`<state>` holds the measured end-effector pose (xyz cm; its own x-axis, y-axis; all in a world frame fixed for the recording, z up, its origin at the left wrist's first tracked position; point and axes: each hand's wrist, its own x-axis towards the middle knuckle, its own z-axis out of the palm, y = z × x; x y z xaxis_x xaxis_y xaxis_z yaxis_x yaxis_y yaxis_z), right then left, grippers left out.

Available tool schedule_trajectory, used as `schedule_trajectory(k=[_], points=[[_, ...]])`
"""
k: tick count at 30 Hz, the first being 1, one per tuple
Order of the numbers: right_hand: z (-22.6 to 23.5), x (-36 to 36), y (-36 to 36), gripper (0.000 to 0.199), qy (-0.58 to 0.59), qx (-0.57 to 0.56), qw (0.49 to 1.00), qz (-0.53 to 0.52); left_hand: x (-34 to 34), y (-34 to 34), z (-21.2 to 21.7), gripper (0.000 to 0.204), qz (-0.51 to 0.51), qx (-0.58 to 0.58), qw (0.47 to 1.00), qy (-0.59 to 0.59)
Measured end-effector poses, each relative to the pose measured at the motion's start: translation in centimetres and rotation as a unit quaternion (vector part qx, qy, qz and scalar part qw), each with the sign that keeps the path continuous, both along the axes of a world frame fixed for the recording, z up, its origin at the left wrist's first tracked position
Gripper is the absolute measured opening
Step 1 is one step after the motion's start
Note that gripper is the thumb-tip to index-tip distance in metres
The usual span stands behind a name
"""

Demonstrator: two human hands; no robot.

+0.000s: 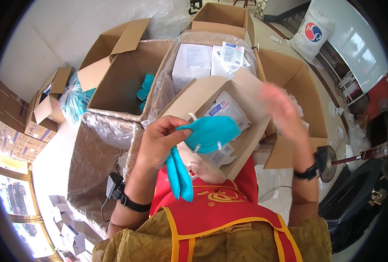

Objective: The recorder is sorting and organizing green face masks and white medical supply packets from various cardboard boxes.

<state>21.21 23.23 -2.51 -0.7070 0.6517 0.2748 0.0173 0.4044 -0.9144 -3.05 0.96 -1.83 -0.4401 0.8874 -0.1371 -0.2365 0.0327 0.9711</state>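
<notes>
My left hand (165,137) is closed on a teal face mask (213,132), pinching it by its left end. White straps show at the mask's edges. A second teal face mask (179,175), folded, hangs down from the same hand. Beneath the upper mask, an open cardboard box (246,150) rests against my red apron. Inside it lie white printed packets (229,107), partly covered by the mask. My right hand (279,105) is raised over the box's right side, smeared by motion; its fingers cannot be made out clearly.
A large carton (98,100) at the left holds several teal masks (146,89). White boxes (191,61) and loose packets (232,53) fill a plastic-lined carton ahead. Another open carton (309,100) stands at the right, and a plastic-lined one (93,157) at the near left. A black seat (355,205) is near right.
</notes>
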Motion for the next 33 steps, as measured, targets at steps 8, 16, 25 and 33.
schedule_trajectory(k=[8,16,25,33], points=[[0.6,-5.5,-15.1,0.041,-0.177,0.051,0.969,0.168,1.1,-1.4,-3.2,0.041,0.095,-0.039,0.992,-0.067],[-5.7,-9.4,-7.8,0.020,-0.189,0.092,0.972,0.105,2.7,-3.6,-5.1,0.054,0.169,0.036,0.931,-0.322],[-18.5,-13.5,-0.9,0.028,-0.430,0.136,0.888,0.088,-2.2,-5.0,-2.6,0.045,0.218,0.157,0.918,-0.293],[-8.3,-11.2,-4.5,0.013,-0.207,0.066,0.966,0.137,-1.8,-2.7,-3.9,0.014,0.153,0.002,0.975,0.163]])
